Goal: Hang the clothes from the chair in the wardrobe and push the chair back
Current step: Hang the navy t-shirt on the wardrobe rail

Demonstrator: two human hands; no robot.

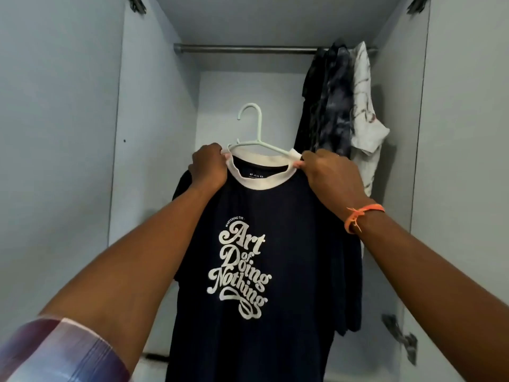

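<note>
**Shirt held up on its hanger before the open wardrobe**

One dark shirt (pixel 259 244) with a white collar and white lettering sits on one pale hanger (pixel 249 125), held up in front of the wardrobe (pixel 154 106), below the rail (pixel 242 48). The left hand (pixel 209 168) pinches the collar's left side; the right hand (pixel 332 175), an orange band (pixel 363 215) at its wrist, pinches the right side. The hook is free of the rail. About three garments (pixel 338 106) hang at the rail's right end.
</note>
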